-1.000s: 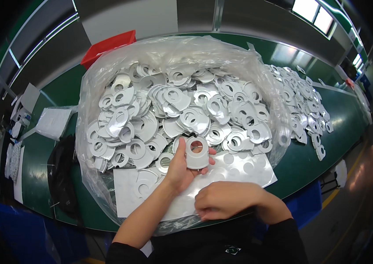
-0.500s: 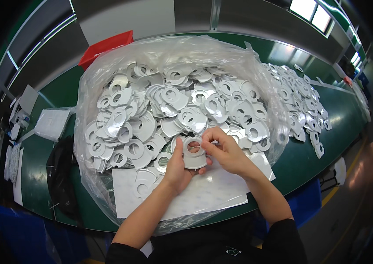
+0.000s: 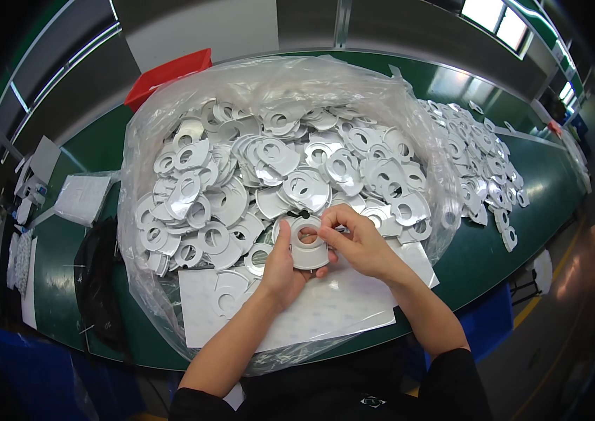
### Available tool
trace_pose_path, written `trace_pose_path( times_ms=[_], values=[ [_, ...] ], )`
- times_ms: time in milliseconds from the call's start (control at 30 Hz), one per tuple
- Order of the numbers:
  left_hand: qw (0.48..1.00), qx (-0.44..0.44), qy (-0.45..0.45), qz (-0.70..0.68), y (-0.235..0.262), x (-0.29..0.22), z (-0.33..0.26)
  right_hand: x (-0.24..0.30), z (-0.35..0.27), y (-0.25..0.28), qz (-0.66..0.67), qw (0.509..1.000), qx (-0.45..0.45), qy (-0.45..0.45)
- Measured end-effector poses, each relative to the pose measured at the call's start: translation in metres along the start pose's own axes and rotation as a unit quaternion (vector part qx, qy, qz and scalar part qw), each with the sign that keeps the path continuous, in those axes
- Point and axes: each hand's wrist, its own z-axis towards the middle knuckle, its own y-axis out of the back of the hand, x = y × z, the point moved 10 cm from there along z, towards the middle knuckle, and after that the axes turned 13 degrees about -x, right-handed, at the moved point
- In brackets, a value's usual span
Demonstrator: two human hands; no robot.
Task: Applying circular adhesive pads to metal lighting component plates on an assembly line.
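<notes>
In my left hand (image 3: 285, 276) is a light grey plastic part (image 3: 309, 258), a flat rounded plate with a round ring opening. The thumb lies along its left side and the fingers wrap beneath it. My right hand (image 3: 355, 241) is closed in a pinch at the right edge of the ring; whether anything small sits between its fingertips I cannot make out. Beneath both hands lies a white sheet (image 3: 339, 309) with a cut-out ring outline at its left. Right behind the held part rises a heap of similar grey parts (image 3: 269, 158).
A clear plastic bag (image 3: 290, 74) surrounds the heap on the green table (image 3: 59, 281). More parts (image 3: 480, 165) are spread at the right. A red bin (image 3: 168, 76) stands at the back left. A black bag (image 3: 99, 281) and a white packet (image 3: 83, 196) lie at the left.
Almost nothing differs. My right hand and the held part have shifted very slightly to the left, with the grips unchanged.
</notes>
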Motion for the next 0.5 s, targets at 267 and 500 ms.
trace_pose_path(
  times_ms=[267, 500],
  values=[
    [1.000, 0.001, -0.002, -0.003, -0.0012, -0.0014, -0.0011, -0.0007, 0.0001, -0.0005, -0.005, 1.000, -0.002, -0.006],
    [1.000, -0.002, 0.002, -0.006, -0.0023, -0.0017, -0.0025, 0.0008, -0.0003, -0.0006, -0.010, 1.000, -0.003, -0.002]
  ],
)
